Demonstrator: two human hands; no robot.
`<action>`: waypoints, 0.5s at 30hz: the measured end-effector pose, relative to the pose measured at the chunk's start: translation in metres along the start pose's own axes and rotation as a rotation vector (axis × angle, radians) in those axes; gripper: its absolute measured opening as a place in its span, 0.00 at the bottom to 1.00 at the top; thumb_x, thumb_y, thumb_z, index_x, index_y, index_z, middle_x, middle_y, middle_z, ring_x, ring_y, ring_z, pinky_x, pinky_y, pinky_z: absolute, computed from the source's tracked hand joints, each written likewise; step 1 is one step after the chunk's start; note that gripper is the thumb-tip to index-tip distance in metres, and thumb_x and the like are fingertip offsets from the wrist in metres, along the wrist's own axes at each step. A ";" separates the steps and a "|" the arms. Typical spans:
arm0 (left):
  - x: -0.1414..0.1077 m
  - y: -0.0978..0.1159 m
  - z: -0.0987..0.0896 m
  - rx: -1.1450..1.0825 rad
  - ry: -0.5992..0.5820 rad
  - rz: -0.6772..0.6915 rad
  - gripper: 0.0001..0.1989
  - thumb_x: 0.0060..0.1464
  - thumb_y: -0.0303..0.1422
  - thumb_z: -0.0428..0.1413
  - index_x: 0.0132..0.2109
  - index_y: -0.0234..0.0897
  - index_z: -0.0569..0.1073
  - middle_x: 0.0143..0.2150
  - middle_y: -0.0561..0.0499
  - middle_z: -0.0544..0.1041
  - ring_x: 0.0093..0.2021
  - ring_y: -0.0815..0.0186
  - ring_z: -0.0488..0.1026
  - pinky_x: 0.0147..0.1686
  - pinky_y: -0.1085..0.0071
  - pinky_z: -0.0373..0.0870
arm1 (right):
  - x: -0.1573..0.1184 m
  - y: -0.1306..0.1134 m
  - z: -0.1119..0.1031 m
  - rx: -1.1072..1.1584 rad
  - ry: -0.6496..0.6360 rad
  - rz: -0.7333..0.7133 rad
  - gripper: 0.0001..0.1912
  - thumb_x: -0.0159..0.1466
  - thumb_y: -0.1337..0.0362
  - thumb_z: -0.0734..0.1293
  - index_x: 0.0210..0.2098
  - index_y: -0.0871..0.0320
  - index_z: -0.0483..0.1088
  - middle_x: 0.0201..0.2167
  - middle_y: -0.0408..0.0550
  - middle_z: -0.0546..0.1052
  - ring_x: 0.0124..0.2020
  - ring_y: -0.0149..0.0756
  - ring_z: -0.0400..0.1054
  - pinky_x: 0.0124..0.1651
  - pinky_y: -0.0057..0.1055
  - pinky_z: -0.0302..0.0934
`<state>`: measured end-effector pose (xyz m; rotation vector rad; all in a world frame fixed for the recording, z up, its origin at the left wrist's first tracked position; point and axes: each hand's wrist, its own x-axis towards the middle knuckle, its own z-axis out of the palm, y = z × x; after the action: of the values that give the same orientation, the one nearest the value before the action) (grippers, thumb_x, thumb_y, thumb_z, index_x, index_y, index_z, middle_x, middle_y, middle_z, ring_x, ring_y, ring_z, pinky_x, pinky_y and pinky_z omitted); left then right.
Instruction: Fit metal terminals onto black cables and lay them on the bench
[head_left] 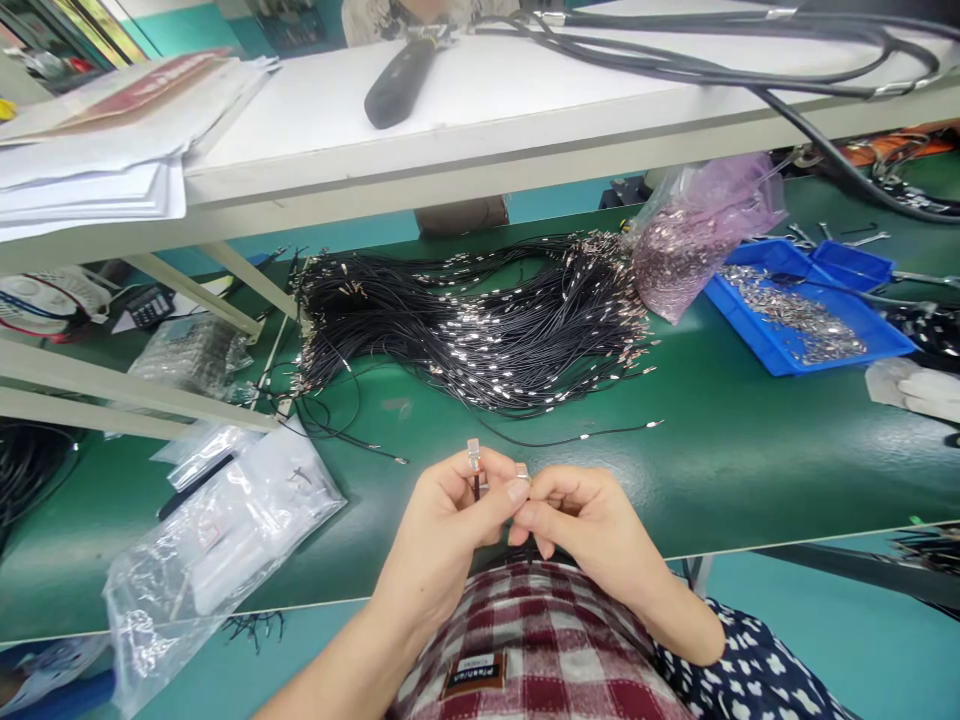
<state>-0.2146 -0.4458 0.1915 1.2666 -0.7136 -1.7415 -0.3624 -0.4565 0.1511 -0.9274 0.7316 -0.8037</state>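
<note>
Close to my body, my left hand (465, 510) and my right hand (570, 510) meet with their fingertips pinched together. A thin black cable with a small metal end (473, 455) sticks up between the fingers of my left hand. Another small shiny metal piece (522, 469) shows at the left thumb tip, where both hands touch. What my right fingers pinch is mostly hidden behind them. Beyond my hands lies a large bundle of black cables (480, 330) with small metal sleeves and tips. One loose cable (555, 443) lies just in front of it.
A blue tray (780, 345) of small metal parts and a pink plastic bag (690, 240) are to the right. Clear plastic bags (225, 530) lie left. A white shelf (315, 150) crosses above the green table (720, 450), bearing papers, a black-handled tool and thick cables. Someone sits opposite.
</note>
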 end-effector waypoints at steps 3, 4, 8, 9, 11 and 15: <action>0.000 0.000 0.000 -0.025 -0.016 -0.042 0.09 0.50 0.34 0.63 0.31 0.34 0.71 0.21 0.58 0.63 0.21 0.74 0.64 0.20 0.77 0.46 | 0.000 0.000 0.001 0.021 -0.008 0.002 0.09 0.61 0.63 0.71 0.26 0.60 0.72 0.23 0.42 0.77 0.19 0.21 0.62 0.23 0.18 0.56; -0.001 0.000 -0.001 -0.025 -0.016 -0.050 0.09 0.50 0.34 0.62 0.32 0.34 0.71 0.20 0.57 0.63 0.21 0.74 0.64 0.20 0.76 0.46 | 0.000 0.000 0.001 0.027 -0.011 0.005 0.09 0.61 0.63 0.71 0.26 0.60 0.72 0.23 0.42 0.77 0.19 0.21 0.62 0.23 0.18 0.56; -0.001 -0.001 -0.002 -0.022 -0.010 -0.055 0.08 0.50 0.33 0.62 0.33 0.34 0.71 0.21 0.56 0.65 0.22 0.72 0.65 0.21 0.75 0.46 | -0.001 0.001 0.002 0.040 -0.012 0.013 0.09 0.61 0.63 0.71 0.26 0.60 0.72 0.24 0.43 0.77 0.18 0.21 0.62 0.23 0.17 0.56; -0.001 -0.002 -0.002 -0.022 -0.008 -0.051 0.08 0.50 0.33 0.62 0.33 0.34 0.71 0.21 0.56 0.65 0.22 0.72 0.65 0.21 0.75 0.46 | -0.001 0.001 0.002 0.043 -0.010 0.013 0.09 0.61 0.63 0.71 0.26 0.60 0.72 0.24 0.42 0.77 0.18 0.21 0.62 0.23 0.17 0.56; -0.001 -0.002 -0.002 -0.020 -0.008 -0.042 0.08 0.50 0.33 0.62 0.33 0.34 0.71 0.21 0.56 0.65 0.22 0.72 0.65 0.21 0.75 0.47 | -0.001 0.002 0.002 0.046 -0.012 0.013 0.09 0.61 0.63 0.71 0.26 0.60 0.72 0.24 0.43 0.77 0.19 0.21 0.62 0.23 0.18 0.56; -0.004 -0.001 0.001 -0.010 -0.006 0.010 0.07 0.52 0.33 0.60 0.36 0.35 0.72 0.23 0.57 0.64 0.21 0.76 0.60 0.22 0.75 0.46 | 0.000 0.002 -0.002 0.040 -0.018 0.001 0.10 0.61 0.62 0.71 0.27 0.60 0.72 0.23 0.43 0.77 0.19 0.22 0.61 0.23 0.19 0.56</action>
<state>-0.2156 -0.4419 0.1925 1.2499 -0.7131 -1.7388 -0.3634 -0.4569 0.1483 -0.8971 0.6979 -0.8058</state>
